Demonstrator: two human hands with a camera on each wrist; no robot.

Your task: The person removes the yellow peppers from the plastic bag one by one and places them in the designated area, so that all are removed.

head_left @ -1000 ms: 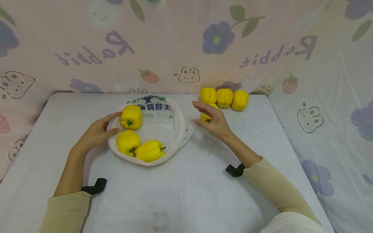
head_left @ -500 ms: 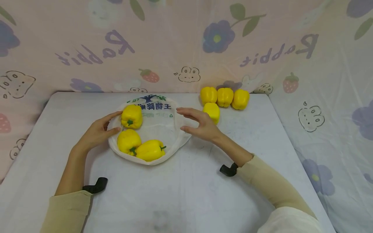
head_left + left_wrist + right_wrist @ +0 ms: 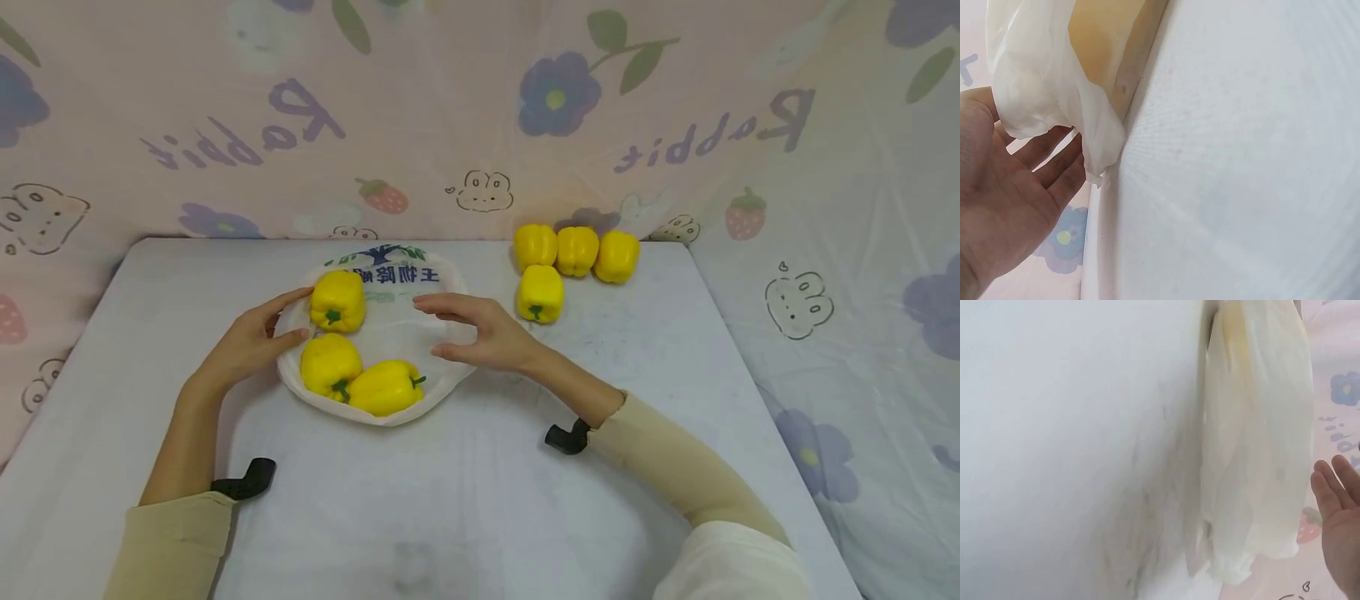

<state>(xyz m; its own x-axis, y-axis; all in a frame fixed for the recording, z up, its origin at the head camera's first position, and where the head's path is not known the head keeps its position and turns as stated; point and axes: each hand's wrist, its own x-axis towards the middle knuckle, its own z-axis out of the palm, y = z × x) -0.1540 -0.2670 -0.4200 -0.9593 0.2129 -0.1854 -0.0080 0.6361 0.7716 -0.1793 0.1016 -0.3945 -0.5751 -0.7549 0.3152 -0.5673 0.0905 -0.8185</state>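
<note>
A white plastic bag (image 3: 405, 333) with blue and green print lies spread open on the table in the head view. Inside its rim, toward the left, sit three yellow bell peppers: one upper (image 3: 337, 300), one lower left (image 3: 330, 365) and one on its side (image 3: 386, 388). My left hand (image 3: 243, 342) touches the bag's left edge, thumb and fingers apart; in the left wrist view the bag's film (image 3: 1035, 81) hides its fingertips. My right hand (image 3: 483, 333) hovers over the bag's right side, fingers spread from the thumb, holding nothing.
Right of the bag stand several more yellow bell peppers: a row (image 3: 577, 251) along the table's back edge and a single one (image 3: 540, 294) in front of it. A printed cloth (image 3: 480, 100) hangs behind the white table (image 3: 480, 517).
My right hand has moved left, from beside the front pepper of the group to over the bag's right part. My left hand and the peppers stay where they were.
</note>
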